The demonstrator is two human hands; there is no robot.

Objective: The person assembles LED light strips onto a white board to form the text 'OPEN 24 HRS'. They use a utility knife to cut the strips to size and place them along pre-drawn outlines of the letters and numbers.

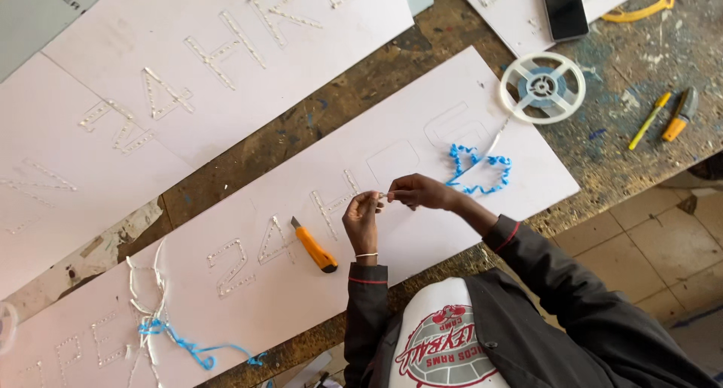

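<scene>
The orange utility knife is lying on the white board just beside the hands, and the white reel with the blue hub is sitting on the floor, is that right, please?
Not quite: the white reel lies on the wooden workbench, partly on the white board, not on the floor. The head view shows it. The orange utility knife does lie on that board beside the left hand and right hand.

a worn, paint-stained wooden workbench is seen in even light; a floor of pale beige tiles is laid beside it.
</scene>
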